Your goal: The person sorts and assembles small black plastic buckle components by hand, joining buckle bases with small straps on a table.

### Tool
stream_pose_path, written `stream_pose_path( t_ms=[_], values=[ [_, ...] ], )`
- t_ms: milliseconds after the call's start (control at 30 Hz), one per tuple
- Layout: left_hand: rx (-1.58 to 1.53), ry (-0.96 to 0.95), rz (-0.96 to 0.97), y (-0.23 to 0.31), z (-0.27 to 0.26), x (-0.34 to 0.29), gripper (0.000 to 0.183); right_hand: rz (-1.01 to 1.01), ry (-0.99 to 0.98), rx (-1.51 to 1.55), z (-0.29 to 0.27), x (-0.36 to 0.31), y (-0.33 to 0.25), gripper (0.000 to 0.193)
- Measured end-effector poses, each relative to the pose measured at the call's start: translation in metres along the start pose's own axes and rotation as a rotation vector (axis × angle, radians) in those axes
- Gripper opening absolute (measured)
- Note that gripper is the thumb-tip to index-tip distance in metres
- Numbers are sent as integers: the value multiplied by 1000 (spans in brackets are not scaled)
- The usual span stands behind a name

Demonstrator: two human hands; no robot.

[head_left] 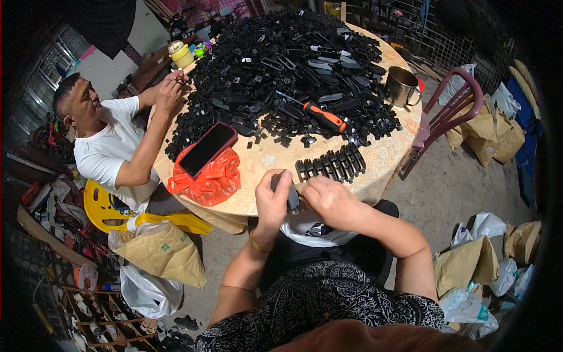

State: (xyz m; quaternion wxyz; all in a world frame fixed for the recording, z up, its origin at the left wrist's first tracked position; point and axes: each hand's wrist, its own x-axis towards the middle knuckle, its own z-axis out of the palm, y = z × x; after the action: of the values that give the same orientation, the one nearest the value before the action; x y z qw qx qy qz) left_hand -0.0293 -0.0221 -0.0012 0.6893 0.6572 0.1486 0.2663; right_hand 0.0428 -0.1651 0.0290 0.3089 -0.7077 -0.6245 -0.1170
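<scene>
My left hand (271, 202) is closed around a dark grey, elongated plastic piece (293, 203), held upright at the table's near edge. Against the side of that piece, my right hand (333, 200) has its fingers curled together; whatever is between them is hidden. Just beyond my hands, a row of black plastic clips (332, 165) lies side by side on the table (267, 158). Below them, an opened white bag (319, 236) sits at my lap with some dark pieces in it. A large heap of small black plastic parts (264, 88) covers much of the tabletop.
An orange-handled screwdriver (324, 117) lies on the heap. A phone (209, 149) rests on a red plastic bag (220, 186). A metal mug (400, 87) stands far right, near a maroon chair (454, 100). At left, a person (111, 132) sits working; filled sacks (164, 253) stand nearby.
</scene>
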Motion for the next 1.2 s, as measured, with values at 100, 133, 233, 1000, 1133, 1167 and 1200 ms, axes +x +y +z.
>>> stream_pose_path(
  t_ms=[100, 133, 233, 1000, 1133, 1167, 1200],
  values=[
    [-66, 40, 41, 0, 6, -5, 15, -28, 6, 59, -1, -3, -2, 25],
    [-68, 82, 58, 2, 7, -6, 15, -35, 7, 79, -2, -2, -3, 25],
    [-85, 166, 76, -4, 9, -5, 16, 28, -67, 137, -7, 3, -5, 26],
    [803, -670, 512, -55, 24, -46, 43, 325, 109, -365, 36, 103, 128, 35],
    [413, -526, -28, 3, 8, -33, 37, 477, 161, 521, 11, 94, 96, 48],
    [259, -276, 33, -3, 0, -25, 29, 494, 96, 690, 11, 90, 86, 47],
    [101, -24, 94, -10, -8, -14, 22, 508, 28, 857, 8, 88, 71, 47]
  ],
)
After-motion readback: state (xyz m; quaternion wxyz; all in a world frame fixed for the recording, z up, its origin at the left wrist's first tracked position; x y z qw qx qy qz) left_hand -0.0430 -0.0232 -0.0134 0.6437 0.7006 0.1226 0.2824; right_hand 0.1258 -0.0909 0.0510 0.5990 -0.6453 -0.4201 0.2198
